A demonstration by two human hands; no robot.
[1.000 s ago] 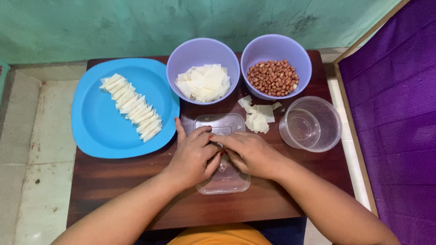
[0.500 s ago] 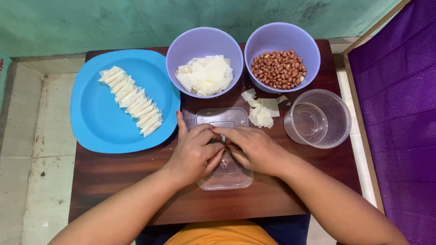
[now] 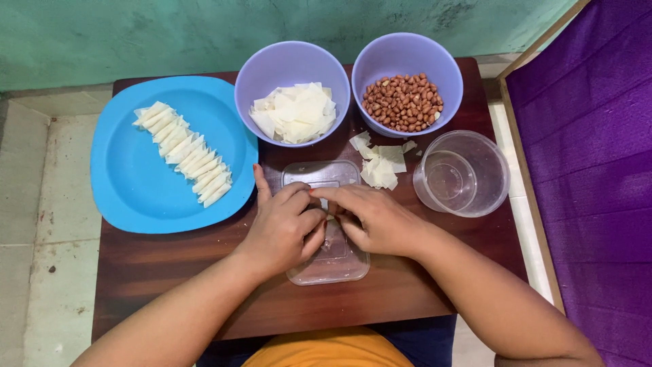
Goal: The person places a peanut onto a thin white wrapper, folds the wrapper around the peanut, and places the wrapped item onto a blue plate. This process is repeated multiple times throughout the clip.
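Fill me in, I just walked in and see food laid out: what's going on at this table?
A person sits at a small wooden table, left hand and right hand together over a clear rectangular tray, fingers pinching something small I can't make out. A blue plate carries a row of folded white pieces. Behind are a bowl of white wrappers, a bowl of peanuts, loose wrapper scraps and an empty clear container.
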